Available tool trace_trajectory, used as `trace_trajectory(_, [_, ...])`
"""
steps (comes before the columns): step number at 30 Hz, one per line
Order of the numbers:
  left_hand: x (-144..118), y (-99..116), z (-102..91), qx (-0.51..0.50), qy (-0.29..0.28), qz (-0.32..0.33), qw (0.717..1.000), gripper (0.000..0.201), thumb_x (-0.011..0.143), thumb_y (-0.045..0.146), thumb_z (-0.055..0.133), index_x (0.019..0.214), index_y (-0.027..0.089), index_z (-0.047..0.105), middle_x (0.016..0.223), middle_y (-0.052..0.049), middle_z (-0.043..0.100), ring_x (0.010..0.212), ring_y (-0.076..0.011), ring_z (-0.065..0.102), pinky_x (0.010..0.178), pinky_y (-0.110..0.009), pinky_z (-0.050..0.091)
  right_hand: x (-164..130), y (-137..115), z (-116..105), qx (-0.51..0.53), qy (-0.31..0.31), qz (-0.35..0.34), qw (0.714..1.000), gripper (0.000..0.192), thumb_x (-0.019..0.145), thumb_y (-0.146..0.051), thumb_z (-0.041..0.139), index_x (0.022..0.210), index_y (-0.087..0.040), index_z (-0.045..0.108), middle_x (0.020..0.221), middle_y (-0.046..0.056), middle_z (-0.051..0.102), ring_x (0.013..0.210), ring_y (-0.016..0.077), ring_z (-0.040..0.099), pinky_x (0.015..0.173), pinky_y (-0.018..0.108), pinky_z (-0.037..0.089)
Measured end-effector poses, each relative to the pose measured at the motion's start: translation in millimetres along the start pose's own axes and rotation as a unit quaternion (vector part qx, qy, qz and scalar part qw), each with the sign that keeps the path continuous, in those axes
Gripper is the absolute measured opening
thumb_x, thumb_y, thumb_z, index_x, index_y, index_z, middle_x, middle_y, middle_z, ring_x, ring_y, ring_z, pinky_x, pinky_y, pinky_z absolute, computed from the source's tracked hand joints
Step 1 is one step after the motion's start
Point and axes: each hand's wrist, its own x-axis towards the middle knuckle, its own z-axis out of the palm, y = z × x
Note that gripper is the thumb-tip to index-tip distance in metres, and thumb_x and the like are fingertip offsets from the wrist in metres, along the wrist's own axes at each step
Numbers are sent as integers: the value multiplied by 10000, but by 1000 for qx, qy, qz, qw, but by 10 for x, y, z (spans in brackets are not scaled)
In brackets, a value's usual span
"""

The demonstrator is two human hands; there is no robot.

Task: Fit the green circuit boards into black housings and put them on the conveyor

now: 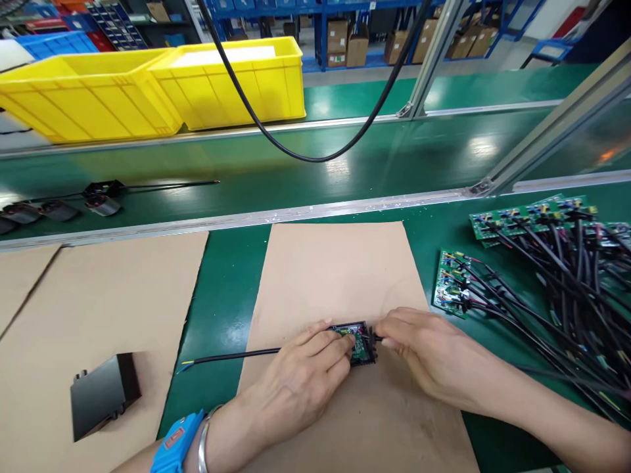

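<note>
A small green circuit board (361,347) sits in a black plastic housing (369,357) on the middle cardboard sheet (340,263). My left hand (308,368) lies over the left part of that housing, fingers closed around it and fingertips on the board. At the right end, my right hand (414,341) pinches a black cable (378,338) where it meets the housing. Another black cable (236,355) with bared coloured wire ends runs out leftward from beneath my left hand. What the left palm covers is hidden.
Several green boards (451,282) with black cables (572,282) are heaped at right. A closed black case (103,396) rests on the left cardboard. Yellow bins (236,89) stand behind the metal rail (315,211). A black cable loop (315,159) hangs overhead.
</note>
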Motion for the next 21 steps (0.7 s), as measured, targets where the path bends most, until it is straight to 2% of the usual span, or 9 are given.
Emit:
trace_trajectory(4, [19, 13, -24, -11, -7, -9, 1000, 259, 932, 71, 404, 1102, 134, 589, 1266, -51, 584, 1176, -151, 520, 1182, -385, 274, 156, 13, -67, -8, -61, -40, 997, 217, 771, 11, 397, 753, -185, 489, 771, 11, 575, 742, 151, 511, 664, 262, 374])
trace_trajectory(6, [32, 20, -43, -12, 0, -15, 1000, 305, 934, 77, 395, 1184, 135, 561, 1214, -59, 608, 1132, -155, 546, 1160, -391, 314, 212, 57, -106, -27, -78, -49, 995, 205, 760, 7, 422, 721, -187, 479, 759, 1, 584, 740, 147, 520, 669, 254, 372])
trace_trajectory(9, [48, 29, -59, 14, 10, -18, 1000, 467, 913, 59, 379, 1379, 94, 401, 1132, -93, 632, 1064, -192, 573, 1094, -418, 396, 256, 117, -134, -62, -97, -54, 992, 194, 762, -14, 442, 685, -188, 485, 738, -2, 600, 728, 152, 544, 669, 252, 376])
trace_trajectory(12, [78, 50, -68, 33, -16, -7, 999, 569, 873, 41, 369, 1438, 62, 303, 1117, -118, 615, 1031, -237, 569, 1028, -457, 449, 285, 97, -126, -97, -114, -25, 988, 167, 765, -62, 470, 686, -191, 541, 735, 12, 641, 719, 174, 588, 652, 263, 383])
trace_trajectory(16, [172, 113, -122, 32, -64, -28, 997, 512, 832, 54, 380, 1342, 51, 428, 1049, -135, 578, 962, -266, 554, 913, -467, 512, 394, -57, -115, -176, -144, 35, 973, 139, 743, -133, 507, 676, -177, 620, 679, 74, 655, 659, 222, 617, 569, 297, 358])
trace_trajectory(21, [259, 136, -205, -8, -84, -58, 995, 463, 749, 75, 449, 1206, 93, 519, 1004, -124, 546, 884, -255, 536, 804, -440, 547, 468, -146, -123, -209, -142, 53, 966, 134, 726, -222, 558, 699, -152, 670, 693, 128, 661, 672, 268, 634, 556, 314, 376])
